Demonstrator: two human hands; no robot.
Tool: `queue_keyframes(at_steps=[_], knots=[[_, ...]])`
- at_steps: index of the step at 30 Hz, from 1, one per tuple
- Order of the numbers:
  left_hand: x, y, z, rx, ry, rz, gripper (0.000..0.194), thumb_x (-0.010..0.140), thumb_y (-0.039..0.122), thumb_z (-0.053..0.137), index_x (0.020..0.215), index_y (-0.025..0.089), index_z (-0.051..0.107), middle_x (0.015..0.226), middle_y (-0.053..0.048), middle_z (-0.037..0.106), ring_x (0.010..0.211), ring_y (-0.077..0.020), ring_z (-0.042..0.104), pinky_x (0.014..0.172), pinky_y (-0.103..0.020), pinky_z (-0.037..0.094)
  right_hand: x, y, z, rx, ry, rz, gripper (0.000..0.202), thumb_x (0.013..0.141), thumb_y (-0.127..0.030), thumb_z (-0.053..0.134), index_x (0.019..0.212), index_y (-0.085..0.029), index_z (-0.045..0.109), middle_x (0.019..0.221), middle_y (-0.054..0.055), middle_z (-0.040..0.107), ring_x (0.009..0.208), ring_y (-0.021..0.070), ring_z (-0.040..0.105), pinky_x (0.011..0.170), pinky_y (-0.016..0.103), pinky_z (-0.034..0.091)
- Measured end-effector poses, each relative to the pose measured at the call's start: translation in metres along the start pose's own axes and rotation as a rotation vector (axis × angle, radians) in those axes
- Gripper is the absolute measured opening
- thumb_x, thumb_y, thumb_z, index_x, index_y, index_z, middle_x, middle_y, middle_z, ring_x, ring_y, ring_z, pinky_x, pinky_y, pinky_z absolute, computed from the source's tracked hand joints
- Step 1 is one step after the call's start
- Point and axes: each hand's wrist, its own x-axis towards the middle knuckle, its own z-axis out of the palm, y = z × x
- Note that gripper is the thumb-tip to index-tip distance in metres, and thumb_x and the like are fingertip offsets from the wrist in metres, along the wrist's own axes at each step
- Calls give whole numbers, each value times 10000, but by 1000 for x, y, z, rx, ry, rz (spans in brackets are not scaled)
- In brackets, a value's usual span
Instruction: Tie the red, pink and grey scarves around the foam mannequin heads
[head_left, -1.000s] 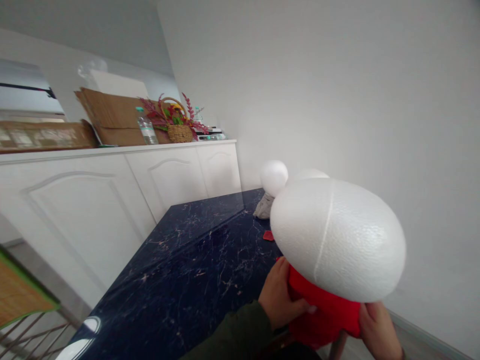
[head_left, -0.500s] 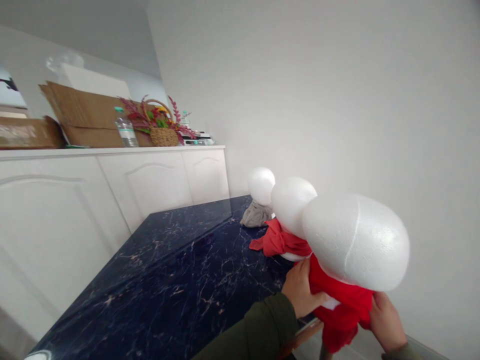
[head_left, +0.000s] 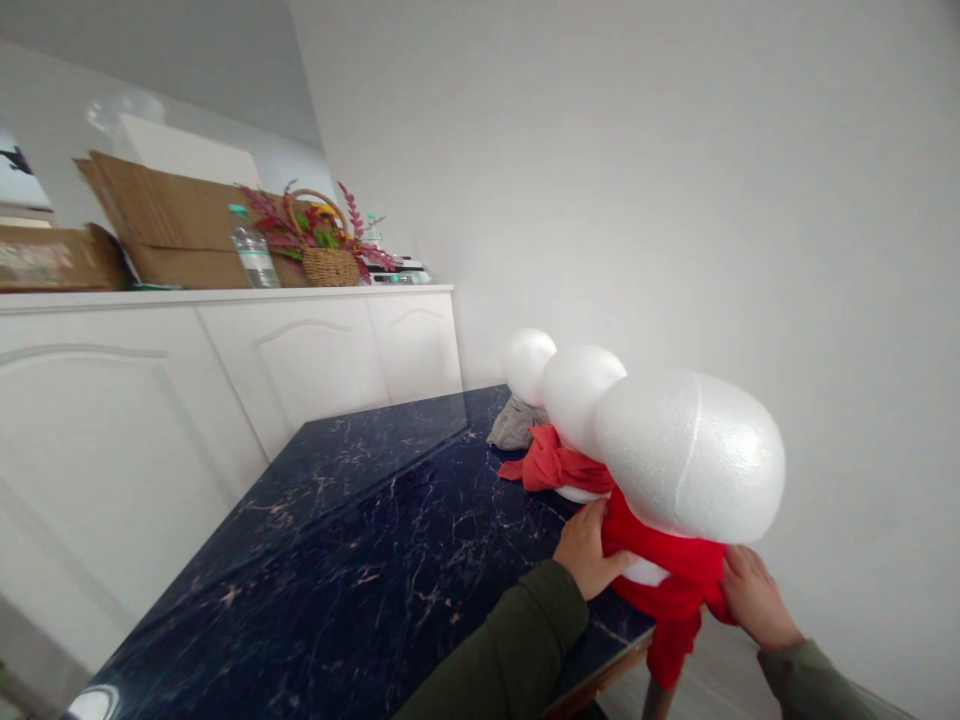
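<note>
The nearest white foam mannequin head [head_left: 690, 455] stands at the table's right edge, seen from above. A bright red scarf [head_left: 675, 555] is wrapped around its neck, and one end hangs below the table edge. My left hand [head_left: 589, 552] grips the scarf's left side, thumb and fingers closed around its edge. On the other side my right hand [head_left: 757, 597] is closed on the scarf, its fingertips partly hidden by the cloth. Beyond stands a second foam head [head_left: 583, 395] with a knotted lighter red scarf [head_left: 559, 465]. A third foam head [head_left: 529, 362] wears a grey scarf [head_left: 517, 424].
The dark blue marbled table [head_left: 360, 530] spreads out to the left. White cabinets [head_left: 322, 350] stand behind it, bearing cardboard boxes [head_left: 180, 220], a water bottle [head_left: 253, 250] and a flower basket [head_left: 330, 266]. A pale wall [head_left: 637, 200] rises along the right.
The nearest head, its red scarf and both my hands have shifted left and slightly up in view. The hanging scarf end lies closer to the table corner. Both hands keep their grip.
</note>
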Motion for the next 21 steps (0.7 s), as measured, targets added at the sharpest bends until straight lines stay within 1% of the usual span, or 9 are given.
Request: queue_keyframes(at_steps=[2, 6, 8, 10, 12, 14, 16, 18, 21], knots=[[-1, -5, 2, 2, 20, 6, 721, 602, 329, 649, 1237, 153, 355, 1243, -129, 428, 1145, -281, 378, 987, -422, 271, 1, 3, -4, 62, -3, -30, 200, 696, -206, 322, 634, -175, 509, 718, 105, 554, 755, 233, 503, 737, 393, 397], [-4, -14, 4, -2, 92, -40, 767, 558, 342, 687, 1216, 117, 365, 1232, -147, 432, 1144, -264, 382, 990, -403, 275, 1, -4, -15, 220, 30, 116, 228, 740, -248, 288, 723, -168, 501, 755, 78, 541, 764, 211, 499, 728, 380, 403], [-6, -15, 2, 10, 128, -68, 772, 535, 356, 701, 1198, 119, 383, 1222, -147, 440, 1135, -263, 391, 984, -404, 280, -2, -7, -18, 272, 22, 143, 260, 727, -236, 287, 839, -161, 509, 861, 77, 544, 843, 210, 497, 781, 382, 393], [-8, -14, 0, 31, 144, -85, 770, 519, 361, 705, 1187, 132, 398, 1214, -140, 448, 1127, -270, 397, 978, -418, 282, -6, -9, -19, 294, 34, 159, 340, 713, -230, 291, 981, -170, 492, 990, 77, 528, 952, 216, 477, 849, 392, 369], [-11, -12, -3, 51, 147, -83, 771, 508, 349, 706, 1187, 148, 402, 1209, -129, 454, 1118, -275, 404, 972, -430, 284, -13, -10, -19, 280, 88, 183, 409, 713, -246, 306, 1088, -178, 454, 1105, 85, 486, 1060, 233, 428, 907, 412, 332], [-16, -10, -5, 75, 152, -82, 775, 497, 331, 704, 1189, 154, 404, 1210, -124, 456, 1113, -280, 406, 969, -439, 284, -21, -14, -21, 247, 160, 196, 462, 720, -269, 329, 1161, -156, 409, 1193, 114, 426, 1136, 258, 369, 941, 439, 298], [-23, -10, -8, 102, 154, -97, 781, 480, 315, 704, 1186, 154, 412, 1216, -129, 453, 1115, -292, 402, 969, -459, 276, -31, -25, -25, 203, 239, 183, 517, 719, -291, 361, 1209, -126, 362, 1251, 145, 363, 1177, 290, 318, 953, 474, 274], [-31, -11, -12, 116, 144, -113, 778, 474, 299, 698, 1186, 159, 416, 1227, -130, 446, 1120, -303, 397, 966, -481, 273, -44, -42, -30, 162, 332, 140, 548, 711, -306, 401, 1223, -118, 343, 1267, 162, 336, 1187, 321, 294, 953, 512, 254], [-46, -14, -23, 132, 141, -115, 750, 492, 271, 672, 1187, 153, 415, 1223, -127, 452, 1108, -297, 408, 940, -469, 316, -65, -73, -33, 144, 439, 10, 496, 703, -281, 470, 1175, -156, 381, 1248, 163, 342, 1169, 350, 309, 940, 547, 250]])
